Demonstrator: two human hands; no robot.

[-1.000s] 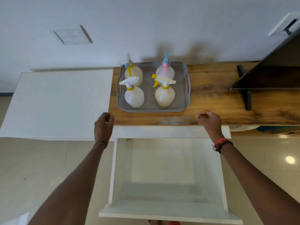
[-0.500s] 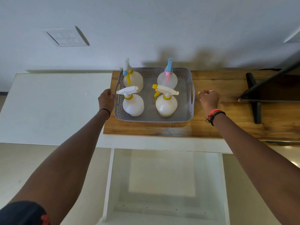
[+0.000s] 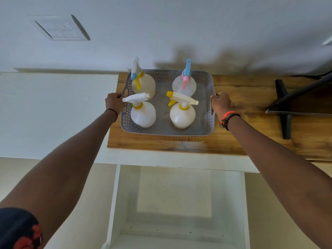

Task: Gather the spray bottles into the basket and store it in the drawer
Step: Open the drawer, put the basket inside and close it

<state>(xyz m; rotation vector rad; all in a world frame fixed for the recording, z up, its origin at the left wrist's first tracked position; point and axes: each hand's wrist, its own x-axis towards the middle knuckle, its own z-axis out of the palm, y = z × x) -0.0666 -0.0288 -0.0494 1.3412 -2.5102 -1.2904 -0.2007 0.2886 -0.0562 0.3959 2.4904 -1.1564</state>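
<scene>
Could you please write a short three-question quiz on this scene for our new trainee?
1. How many spray bottles stand in the grey basket?
2. True or false: the drawer below the wooden counter is shut.
3. Where is each hand? A) both in the drawer; B) the left hand at the basket's left handle, the right hand at its right handle; C) both on one bottle.

Key
1. Four, all upright: two nearer, two by the wall.
2. False; it stands open, with nothing visible inside.
3. B
</scene>
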